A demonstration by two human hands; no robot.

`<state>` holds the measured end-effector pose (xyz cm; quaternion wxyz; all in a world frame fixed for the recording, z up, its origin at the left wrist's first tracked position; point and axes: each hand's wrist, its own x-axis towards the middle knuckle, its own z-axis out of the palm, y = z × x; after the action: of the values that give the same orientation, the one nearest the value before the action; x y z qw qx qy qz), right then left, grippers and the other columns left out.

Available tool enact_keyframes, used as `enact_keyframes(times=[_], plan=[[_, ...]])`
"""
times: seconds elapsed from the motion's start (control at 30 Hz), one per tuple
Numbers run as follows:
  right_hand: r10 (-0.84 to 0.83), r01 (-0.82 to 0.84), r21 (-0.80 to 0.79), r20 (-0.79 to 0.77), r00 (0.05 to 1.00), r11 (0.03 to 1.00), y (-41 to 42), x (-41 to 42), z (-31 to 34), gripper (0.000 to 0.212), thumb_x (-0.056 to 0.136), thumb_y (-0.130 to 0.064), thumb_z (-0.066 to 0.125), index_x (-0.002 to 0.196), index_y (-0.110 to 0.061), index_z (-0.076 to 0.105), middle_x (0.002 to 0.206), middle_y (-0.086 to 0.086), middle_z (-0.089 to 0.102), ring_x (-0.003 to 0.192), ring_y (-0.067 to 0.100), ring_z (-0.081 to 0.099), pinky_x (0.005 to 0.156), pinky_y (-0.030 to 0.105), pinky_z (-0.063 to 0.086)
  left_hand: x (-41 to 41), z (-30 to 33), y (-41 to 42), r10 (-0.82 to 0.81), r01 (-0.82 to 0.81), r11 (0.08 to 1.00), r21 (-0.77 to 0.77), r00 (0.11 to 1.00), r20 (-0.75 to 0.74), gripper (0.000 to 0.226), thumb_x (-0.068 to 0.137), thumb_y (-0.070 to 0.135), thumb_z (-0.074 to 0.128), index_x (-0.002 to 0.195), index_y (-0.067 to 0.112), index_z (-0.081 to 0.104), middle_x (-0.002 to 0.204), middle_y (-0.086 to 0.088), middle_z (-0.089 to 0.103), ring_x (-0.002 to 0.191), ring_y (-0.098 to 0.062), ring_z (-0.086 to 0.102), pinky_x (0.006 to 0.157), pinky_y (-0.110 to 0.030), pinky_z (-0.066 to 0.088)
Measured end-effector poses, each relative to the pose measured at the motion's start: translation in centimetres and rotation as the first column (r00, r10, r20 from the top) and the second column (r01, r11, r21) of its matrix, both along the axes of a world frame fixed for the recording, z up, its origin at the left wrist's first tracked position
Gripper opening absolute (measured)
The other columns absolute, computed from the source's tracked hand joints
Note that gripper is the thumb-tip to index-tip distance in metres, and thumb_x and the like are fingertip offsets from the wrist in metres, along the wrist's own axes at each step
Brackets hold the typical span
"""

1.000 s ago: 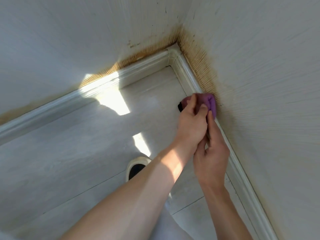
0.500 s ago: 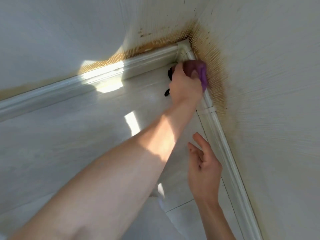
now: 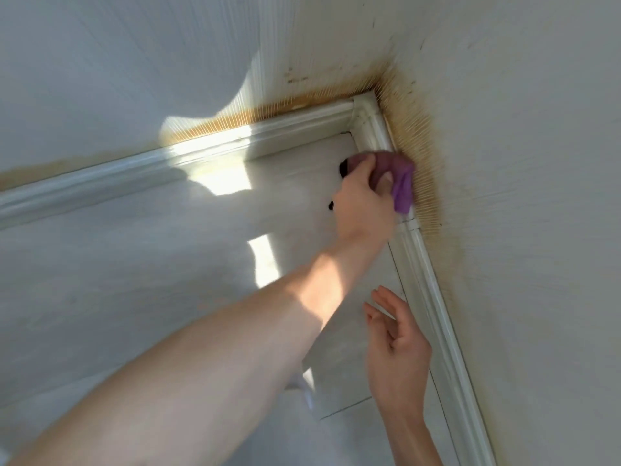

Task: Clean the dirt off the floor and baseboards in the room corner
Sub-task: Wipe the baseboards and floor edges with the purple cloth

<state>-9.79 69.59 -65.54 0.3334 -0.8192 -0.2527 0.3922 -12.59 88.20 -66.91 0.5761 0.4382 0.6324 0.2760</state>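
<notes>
Right now left hand (image 3: 364,203), fingers curled round purple cloth (image 3: 400,178), presses it on right baseboard (image 3: 433,294), whose run heads for the corner at 12 o'clock. Right hand (image 3: 396,348) trails at 6, fingers relaxed, empty.

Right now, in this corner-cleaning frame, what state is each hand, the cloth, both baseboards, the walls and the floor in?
left hand: grips the purple cloth, pressing it on the right baseboard.
right hand: open, holds nothing.
purple cloth: bunched, against baseboard and wall.
right baseboard: white, looks clean.
back baseboard: white, partly sunlit.
walls: brown stain band above both baseboards.
floor: pale, sunlit patches.
</notes>
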Motion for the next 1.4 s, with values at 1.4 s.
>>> enact_keyframes(times=[1.4], plan=[[-0.103, 0.094, -0.053, -0.182, 0.978, 0.994, 0.5, -0.8, -2.4, 0.031, 0.099, -0.008, 0.061, 0.115, -0.032, 0.069, 0.112, -0.018, 0.074, 0.11, 0.008, 0.07, 0.104, 0.039, 0.054, -1.5, -4.0, -1.1, 0.329, -0.129, 0.827, -0.547, 0.9, 0.285, 0.017, 0.102, 0.009, 0.063, 0.118, 0.011, 0.067, 0.095, -0.008, 0.072, 0.086, -0.02, 0.072, 0.084, -0.039, 0.063]])
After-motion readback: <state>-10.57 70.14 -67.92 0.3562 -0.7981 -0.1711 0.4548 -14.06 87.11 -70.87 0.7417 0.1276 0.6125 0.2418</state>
